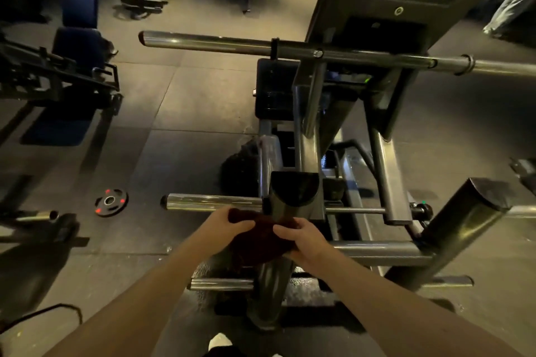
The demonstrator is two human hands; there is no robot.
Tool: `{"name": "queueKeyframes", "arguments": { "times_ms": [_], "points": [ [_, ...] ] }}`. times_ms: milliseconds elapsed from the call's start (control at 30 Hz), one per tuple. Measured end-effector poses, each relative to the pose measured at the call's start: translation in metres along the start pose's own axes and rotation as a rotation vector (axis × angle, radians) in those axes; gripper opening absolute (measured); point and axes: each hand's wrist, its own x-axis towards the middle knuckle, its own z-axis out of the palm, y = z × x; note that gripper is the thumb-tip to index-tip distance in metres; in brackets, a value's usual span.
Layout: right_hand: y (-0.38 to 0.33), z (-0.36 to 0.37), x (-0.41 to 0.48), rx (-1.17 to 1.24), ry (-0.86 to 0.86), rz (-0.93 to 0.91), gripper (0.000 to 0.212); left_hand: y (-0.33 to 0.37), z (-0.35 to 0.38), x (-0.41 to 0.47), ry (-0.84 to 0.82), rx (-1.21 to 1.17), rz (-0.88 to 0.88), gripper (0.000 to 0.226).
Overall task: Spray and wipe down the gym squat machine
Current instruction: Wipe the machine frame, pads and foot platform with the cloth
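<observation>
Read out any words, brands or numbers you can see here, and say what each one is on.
No text is legible.
Round emblem on the squat machine: too small to read.
Red marks on the weight plate on the floor: blurred, unreadable.
The cloth shows no print.

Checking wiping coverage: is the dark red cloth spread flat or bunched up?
Bunched up. The dark red cloth is gathered into a wad, not laid flat, with the left hand and the right hand each gripping one end.
</observation>
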Motion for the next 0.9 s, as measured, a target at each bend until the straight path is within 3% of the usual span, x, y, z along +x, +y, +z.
{"name": "queueKeyframes", "arguments": {
  "times_ms": [100, 267, 467, 633, 733, 900],
  "points": [
    [-0.003, -0.005, -0.006, -0.019, -0.029, -0.033, 0.059, 0.015, 0.007, 0.004, 0.032, 0.133, 0.057, 0.025],
    [-0.036, -0.028, -0.013, -0.055, 0.160, -0.250, 0.036, 0.047, 0.021, 0.025, 0.043, 0.230, 0.115, 0.019],
    [-0.091, -0.030, -0.013, -0.056, 0.288, -0.264, 0.024, 0.086, 0.027, 0.059, -0.081, 0.272, 0.227, 0.021],
    [-0.073, 0.018, 0.011, -0.079, 0.465, -0.407, 0.027, 0.071, -0.019, 0.100, -0.150, 0.260, 0.245, 0.013],
    [-0.048, 0.062, 0.026, -0.256, 0.618, -0.511, 0.027, 0.042, -0.062, 0.129, -0.161, 0.296, 0.234, 0.016],
    [0.016, 0.150, 0.071, -0.377, 0.812, -0.487, 0.028, -0.012, -0.125, 0.160, -0.335, 0.755, 0.210, 0.016]
  ]
}}
